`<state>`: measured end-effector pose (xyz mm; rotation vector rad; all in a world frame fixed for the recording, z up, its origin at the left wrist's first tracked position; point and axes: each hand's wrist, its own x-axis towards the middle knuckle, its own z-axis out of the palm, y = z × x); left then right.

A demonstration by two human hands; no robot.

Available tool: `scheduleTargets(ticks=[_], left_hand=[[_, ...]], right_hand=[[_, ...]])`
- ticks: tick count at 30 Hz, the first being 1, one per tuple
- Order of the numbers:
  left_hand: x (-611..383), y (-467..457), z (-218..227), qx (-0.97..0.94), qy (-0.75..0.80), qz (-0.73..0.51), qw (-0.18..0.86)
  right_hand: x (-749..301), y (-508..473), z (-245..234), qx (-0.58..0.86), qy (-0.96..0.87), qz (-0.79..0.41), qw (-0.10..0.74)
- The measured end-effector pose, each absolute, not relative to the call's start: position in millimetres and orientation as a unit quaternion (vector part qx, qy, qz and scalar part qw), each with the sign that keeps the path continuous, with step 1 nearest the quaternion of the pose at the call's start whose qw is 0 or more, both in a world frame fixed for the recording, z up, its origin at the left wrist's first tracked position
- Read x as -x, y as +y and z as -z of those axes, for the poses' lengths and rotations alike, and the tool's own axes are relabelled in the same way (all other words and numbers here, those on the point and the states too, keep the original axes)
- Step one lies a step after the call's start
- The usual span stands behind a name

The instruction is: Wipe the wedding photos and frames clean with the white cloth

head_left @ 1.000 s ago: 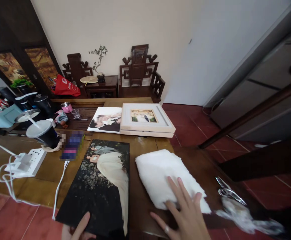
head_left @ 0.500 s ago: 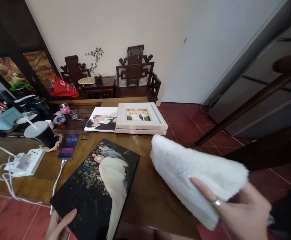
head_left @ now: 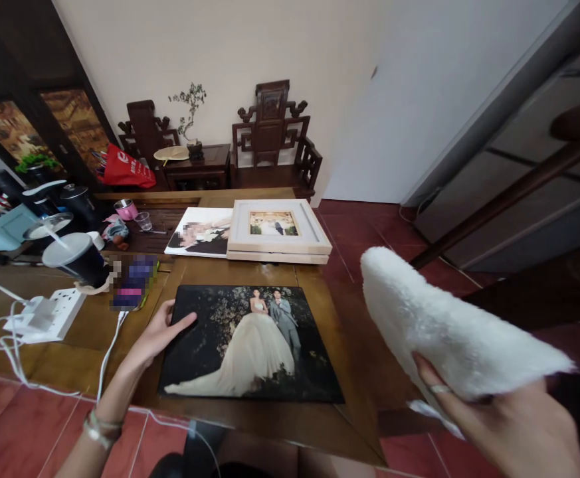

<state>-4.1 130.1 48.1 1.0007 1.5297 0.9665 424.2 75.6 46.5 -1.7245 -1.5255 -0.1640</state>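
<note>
One photo (head_left: 250, 345), earlier aslant, is turned lengthwise left-to-right, top away, pinched by the left hand (head_left: 157, 332); right of it, cloth (head_left: 449, 335) is clutched by the right hand (head_left: 519, 415).

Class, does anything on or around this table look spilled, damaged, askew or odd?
Nothing looks spilled or visibly damaged; the photo panel held by the left hand shows no obvious breaks. The one untidy thing is the white cable: it trails from the phone to the near edge of the table, rather than lying tucked away.

White cloth (head_left: 449, 325), black photo panel (head_left: 254, 348), red floor tiles (head_left: 0, 425)
</note>
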Motion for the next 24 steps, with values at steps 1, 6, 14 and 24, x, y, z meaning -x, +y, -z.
scheduleTargets(ticks=[1,6,14,24], left_hand=[[2.4,141.1,-44.5,-0.441,0.633,-0.389,0.503],[-2.9,179.8,-36.4,-0.578,0.686,-0.283,0.341],[-10.3,169.6,-28.0,-0.701,0.658,-0.245,0.127],[-15.9,149.8,-16.7,-0.805,0.511,-0.273,0.126]], right_hand=[[-425.3,77.0,-43.4,0.669,-0.629,0.084,0.388],[-432.4,77.6,-21.0,0.607,-0.705,0.151,0.333],[-413.0,94.2,-22.8,0.564,-0.752,0.155,0.304],[-338.7,140.7,-3.4,0.436,-0.884,0.038,0.162]])
